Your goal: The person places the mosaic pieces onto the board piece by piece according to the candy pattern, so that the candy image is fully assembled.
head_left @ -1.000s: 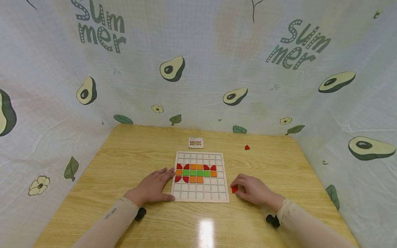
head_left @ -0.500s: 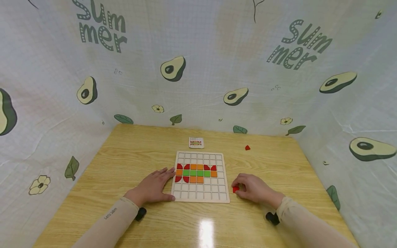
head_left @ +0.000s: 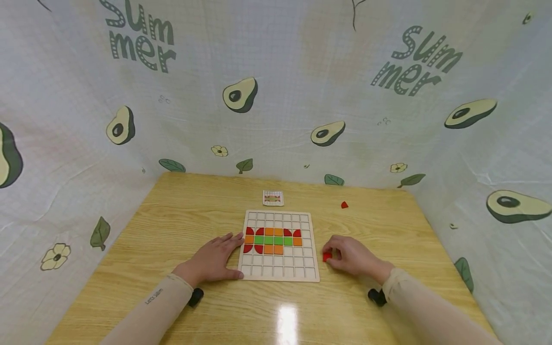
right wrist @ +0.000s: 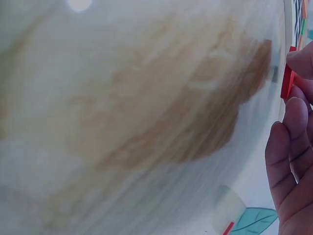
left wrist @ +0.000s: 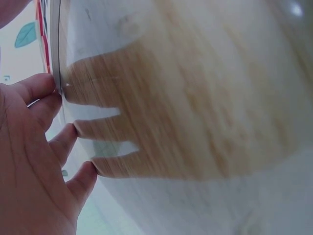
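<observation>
A pale grid board (head_left: 264, 272) lies mid-table, with red quarter-round, orange and green tiles filling part of three of its rows. My left hand (head_left: 214, 259) rests at the board's left edge, fingers spread; in the left wrist view its fingertips (left wrist: 84, 169) are down on the table and at the board's side. Just right of the board, my right hand (head_left: 354, 256) pinches a red tile (head_left: 327, 257) between thumb and fingers. The right wrist view shows that red tile (right wrist: 288, 73) edge-on, partly hidden by the thumb.
Behind the board lies a small pattern card (head_left: 273, 198) with a printed grid design. Another red tile (head_left: 344, 205) sits farther back on the right of the wooden table (head_left: 194, 201). A printed cloth (head_left: 276, 62) hangs around the back and sides.
My right hand has shifted slightly away from me, beside the board, with the red tile in its fingers. The left hand and the tiles on the board have stayed put.
</observation>
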`<action>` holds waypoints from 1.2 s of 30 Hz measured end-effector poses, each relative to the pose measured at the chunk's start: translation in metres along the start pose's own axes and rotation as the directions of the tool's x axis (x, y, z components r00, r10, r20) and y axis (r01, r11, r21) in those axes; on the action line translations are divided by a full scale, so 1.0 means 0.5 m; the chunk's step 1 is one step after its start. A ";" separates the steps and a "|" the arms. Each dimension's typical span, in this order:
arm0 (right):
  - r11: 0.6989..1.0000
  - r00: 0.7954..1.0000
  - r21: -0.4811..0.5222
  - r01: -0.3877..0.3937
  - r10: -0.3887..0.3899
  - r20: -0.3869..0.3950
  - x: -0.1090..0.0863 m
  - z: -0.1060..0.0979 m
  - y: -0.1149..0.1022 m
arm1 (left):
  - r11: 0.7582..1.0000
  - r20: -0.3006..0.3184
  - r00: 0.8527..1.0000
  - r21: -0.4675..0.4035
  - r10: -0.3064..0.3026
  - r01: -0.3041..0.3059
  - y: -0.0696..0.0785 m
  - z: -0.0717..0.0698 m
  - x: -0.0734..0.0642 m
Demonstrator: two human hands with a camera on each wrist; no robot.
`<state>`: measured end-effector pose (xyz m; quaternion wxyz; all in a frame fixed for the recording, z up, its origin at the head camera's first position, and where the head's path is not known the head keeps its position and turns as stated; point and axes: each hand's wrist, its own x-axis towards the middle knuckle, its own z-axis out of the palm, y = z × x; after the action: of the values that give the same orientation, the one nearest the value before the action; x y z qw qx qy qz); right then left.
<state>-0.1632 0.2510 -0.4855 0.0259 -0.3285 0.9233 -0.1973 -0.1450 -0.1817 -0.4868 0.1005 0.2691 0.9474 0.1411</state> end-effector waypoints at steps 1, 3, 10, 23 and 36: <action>1.000 1.000 0.000 0.001 -0.001 -0.006 0.003 -0.001 0.001 | 1.000 0.001 1.000 0.002 -0.001 0.001 0.001 -0.001 0.000; 1.000 1.000 0.005 -0.001 0.001 -0.010 0.008 -0.003 0.001 | 1.000 0.004 1.000 0.002 -0.003 0.003 0.002 -0.002 0.000; 1.000 1.000 0.011 0.021 -0.021 -0.015 0.034 -0.009 -0.006 | 1.000 0.002 1.000 -0.007 0.002 -0.002 0.006 -0.007 -0.001; 0.997 0.996 0.029 0.075 -0.076 0.055 0.126 0.006 -0.066 | 1.000 -0.008 1.000 0.004 0.006 -0.006 0.000 0.000 0.000; 0.984 0.980 -0.050 0.169 -0.163 0.116 0.181 0.052 -0.105 | 1.000 -0.003 1.000 0.013 0.002 -0.002 -0.004 0.005 0.000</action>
<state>-0.1983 0.1491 -0.4820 0.0509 -0.4156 0.8952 -0.1525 -0.1454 -0.1828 -0.4899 0.0971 0.2704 0.9482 0.1355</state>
